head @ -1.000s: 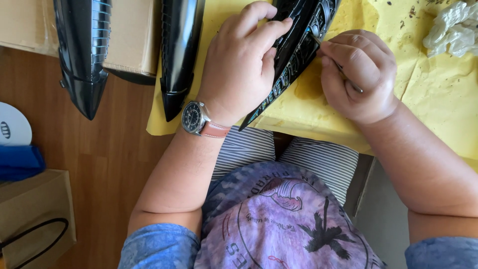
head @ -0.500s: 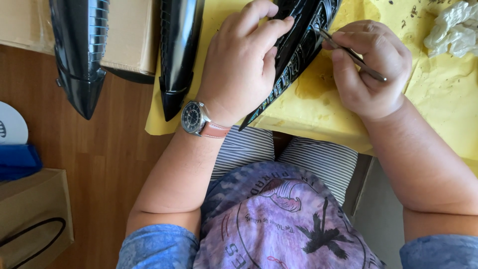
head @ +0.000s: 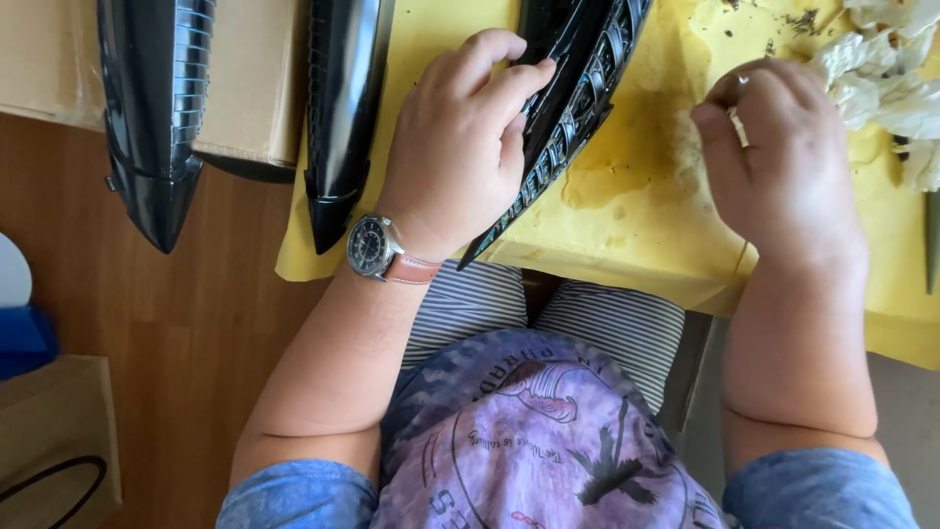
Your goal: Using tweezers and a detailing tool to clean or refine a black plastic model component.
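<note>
Steadying the black slatted trim piece on the yellow sheet with left hand fingers clamped over it, we pinch something thin in the right hand beside it.

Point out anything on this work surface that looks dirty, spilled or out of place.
The yellow sheet shows a darker damp-looking stain right of the black ribbed part under the left hand. Dark crumbs lie near the crumpled white paper, beyond the right hand.
</note>
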